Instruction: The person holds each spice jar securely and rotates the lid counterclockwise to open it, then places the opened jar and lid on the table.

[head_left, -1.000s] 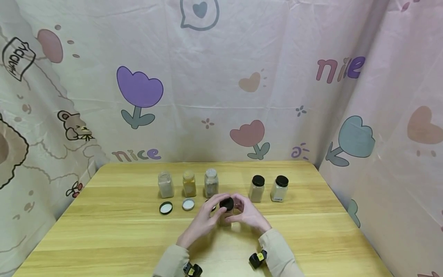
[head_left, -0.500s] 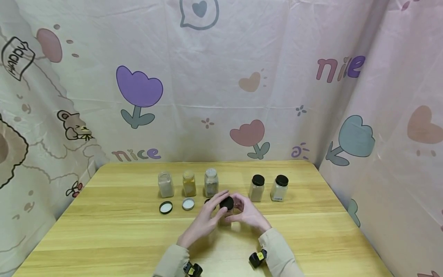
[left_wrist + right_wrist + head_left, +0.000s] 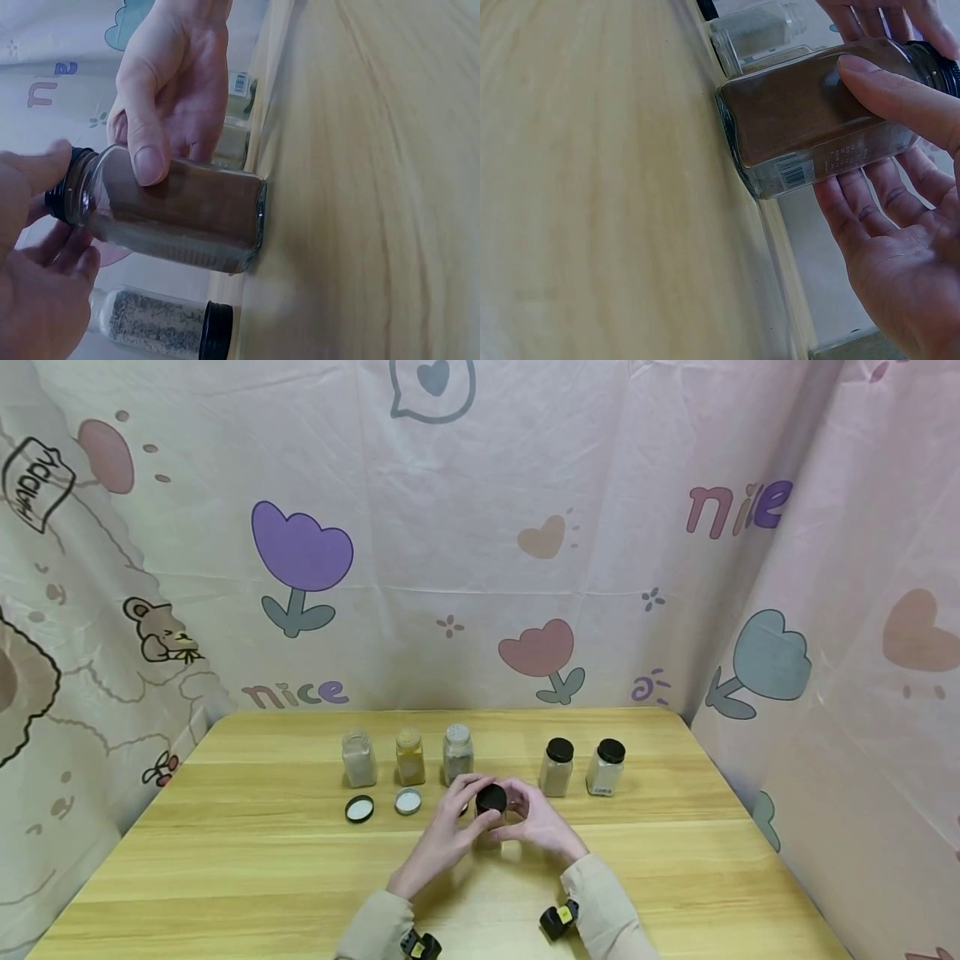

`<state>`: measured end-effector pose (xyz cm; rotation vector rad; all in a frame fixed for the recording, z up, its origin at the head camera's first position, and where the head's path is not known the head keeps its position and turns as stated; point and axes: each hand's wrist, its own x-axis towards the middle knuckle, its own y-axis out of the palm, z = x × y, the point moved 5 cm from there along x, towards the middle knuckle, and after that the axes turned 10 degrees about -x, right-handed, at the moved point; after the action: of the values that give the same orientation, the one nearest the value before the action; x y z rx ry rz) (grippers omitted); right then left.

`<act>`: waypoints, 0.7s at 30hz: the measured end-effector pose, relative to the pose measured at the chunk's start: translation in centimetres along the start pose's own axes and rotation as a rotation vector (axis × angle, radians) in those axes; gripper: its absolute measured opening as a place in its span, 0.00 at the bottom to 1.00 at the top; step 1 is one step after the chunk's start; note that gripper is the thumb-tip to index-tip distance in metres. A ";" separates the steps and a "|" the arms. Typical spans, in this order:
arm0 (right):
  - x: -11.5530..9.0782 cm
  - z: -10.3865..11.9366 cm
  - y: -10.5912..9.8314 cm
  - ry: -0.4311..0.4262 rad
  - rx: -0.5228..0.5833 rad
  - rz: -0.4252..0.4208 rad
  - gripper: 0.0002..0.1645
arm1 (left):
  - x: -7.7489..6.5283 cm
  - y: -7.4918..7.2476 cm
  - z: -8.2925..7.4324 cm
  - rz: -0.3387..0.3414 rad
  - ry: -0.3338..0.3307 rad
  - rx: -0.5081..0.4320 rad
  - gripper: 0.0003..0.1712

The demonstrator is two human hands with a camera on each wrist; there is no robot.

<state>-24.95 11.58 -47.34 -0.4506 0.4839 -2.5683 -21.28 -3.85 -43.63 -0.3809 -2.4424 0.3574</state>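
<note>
Left of centre, uncapped jars (image 3: 410,760) stand behind loose lids (image 3: 360,810); at lower centre, the left hand (image 3: 448,831) pinches the black lid (image 3: 491,799) of the upright brown-filled jar (image 3: 184,210), its body gripped by the right hand's (image 3: 538,822) thumb and fingers. Loosening seems the step in hand, so the next move likely calls for twisting against a steady jar, with capped jars (image 3: 557,776) standing right of centre.

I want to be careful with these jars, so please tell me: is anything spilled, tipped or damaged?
Nothing stands out: the brown-filled jar and the other jars are upright, with no visible spill or crack. Loose lids lie in front of the three uncapped jars.
</note>
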 end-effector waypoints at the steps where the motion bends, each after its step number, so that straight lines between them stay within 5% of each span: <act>1: 0.0 0.0 0.0 0.000 0.000 0.000 0.32 | 0.0 0.0 0.0 0.012 -0.004 -0.004 0.27; 9: -0.1 0.1 0.0 0.004 -0.007 0.002 0.31 | 0.0 0.0 -0.3 0.103 0.006 -0.039 0.23; 21: 0.0 0.2 0.0 0.021 -0.003 0.013 0.31 | 0.0 0.5 -0.1 -0.112 0.027 0.039 0.26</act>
<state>-24.85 11.52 -47.17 -0.4206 0.4960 -2.5628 -21.12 -3.34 -43.72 -0.2292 -2.4148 0.3481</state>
